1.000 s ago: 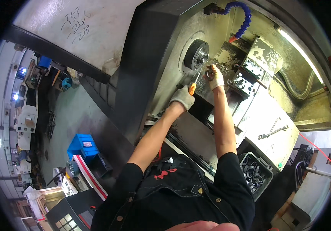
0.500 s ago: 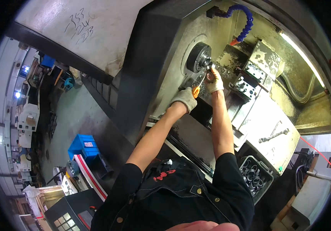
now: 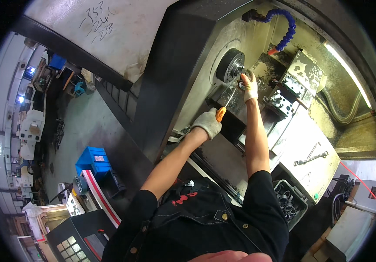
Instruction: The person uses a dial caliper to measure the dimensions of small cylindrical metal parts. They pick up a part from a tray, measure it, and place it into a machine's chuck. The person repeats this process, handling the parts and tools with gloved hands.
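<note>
My left hand (image 3: 208,124), in a pale work glove, is closed round the orange handle of a screwdriver (image 3: 221,113). Its thin shaft points up and right toward the lathe chuck (image 3: 231,65), with the tip short of my other hand. Right in front of the chuck, my right hand (image 3: 250,87), also gloved, grips a small dark metal ring (image 3: 241,84) between thumb and fingers. The fingers partly hide the ring, and I cannot tell whether it touches the chuck.
Beyond my right hand is the tool turret block (image 3: 280,102). A blue coolant hose (image 3: 289,30) curves above. On the pale cover (image 3: 304,144) lie a wrench (image 3: 311,159) and a thin rod. A grey bin (image 3: 302,209) of metal rings sits below it; a blue crate (image 3: 92,160) stands left.
My left hand has drawn back down and left with the screwdriver, so its tip has come away from the ring. My right hand stays by the chuck. The whole view has shifted slightly.
</note>
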Motion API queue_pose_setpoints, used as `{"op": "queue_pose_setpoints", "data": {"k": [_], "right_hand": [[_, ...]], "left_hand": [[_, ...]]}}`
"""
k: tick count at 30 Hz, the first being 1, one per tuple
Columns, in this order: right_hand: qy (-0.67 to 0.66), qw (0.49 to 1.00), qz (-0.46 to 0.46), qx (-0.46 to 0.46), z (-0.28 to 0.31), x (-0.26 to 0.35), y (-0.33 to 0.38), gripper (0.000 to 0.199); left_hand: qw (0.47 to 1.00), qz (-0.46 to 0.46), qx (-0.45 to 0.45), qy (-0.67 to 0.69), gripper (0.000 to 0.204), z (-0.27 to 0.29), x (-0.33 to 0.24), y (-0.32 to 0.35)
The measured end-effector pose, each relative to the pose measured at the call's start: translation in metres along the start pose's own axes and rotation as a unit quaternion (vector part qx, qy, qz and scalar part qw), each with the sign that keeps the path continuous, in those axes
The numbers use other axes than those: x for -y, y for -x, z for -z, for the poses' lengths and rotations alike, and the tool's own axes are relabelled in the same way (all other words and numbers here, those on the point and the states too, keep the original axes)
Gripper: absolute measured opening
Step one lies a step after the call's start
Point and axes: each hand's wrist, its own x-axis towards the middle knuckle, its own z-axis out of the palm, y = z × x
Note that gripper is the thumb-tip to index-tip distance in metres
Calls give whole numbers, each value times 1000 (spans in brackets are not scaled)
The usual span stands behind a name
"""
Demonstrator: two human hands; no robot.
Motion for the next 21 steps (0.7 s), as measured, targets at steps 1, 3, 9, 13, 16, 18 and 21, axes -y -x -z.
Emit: {"op": "queue_pose_setpoints", "data": {"k": [1,3,9,13,16,18,21], "right_hand": [[-15,1000,-13,8,7,-3,-8,52],[19,1000,9,-6,7,-4,-16,49],[107,993,49,31,10,-2,-16,51],[145,988,49,32,13,-2,-22,53],[172,983,59,39,12,-3,-24,53],[206,977,48,39,7,1,-22,53],[250,964,82,30,6,1,-21,52]], "left_hand": [[1000,-2,3,-4,29,-1,-1,-1],[1000,3,5,-11,28,-2,0,0],[999,27,-4,-28,27,-3,3,-6],[1000,11,2,-26,28,-4,3,4],[1000,2,11,-23,30,-8,10,12],[1000,-1,10,-19,31,-16,21,19],[1000,-3,7,-5,29,-22,26,32]]}}
